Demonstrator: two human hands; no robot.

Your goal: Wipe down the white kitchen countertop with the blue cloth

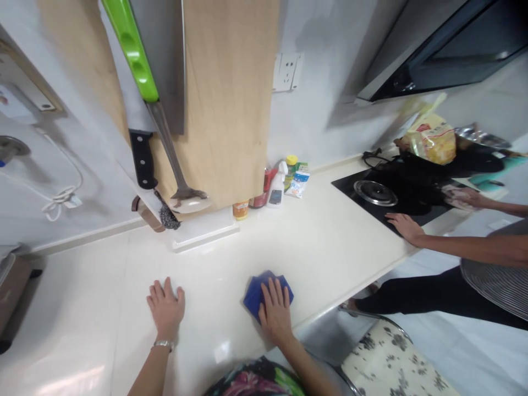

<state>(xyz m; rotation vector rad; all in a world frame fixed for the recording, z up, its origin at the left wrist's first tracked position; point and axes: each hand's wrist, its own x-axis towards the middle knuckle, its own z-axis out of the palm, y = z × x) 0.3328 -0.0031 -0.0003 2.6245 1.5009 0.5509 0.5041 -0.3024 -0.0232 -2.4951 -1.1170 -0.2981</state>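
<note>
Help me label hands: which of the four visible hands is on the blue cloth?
The wearer's right hand, resting on the blue cloth. Their left hand lies on the white countertop; the co-worker's hands are at the black cooktop.

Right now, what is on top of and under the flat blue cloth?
The right hand lies on the flat blue cloth. Around it shows glossy white countertop; whatever is directly underneath is covered.
</note>
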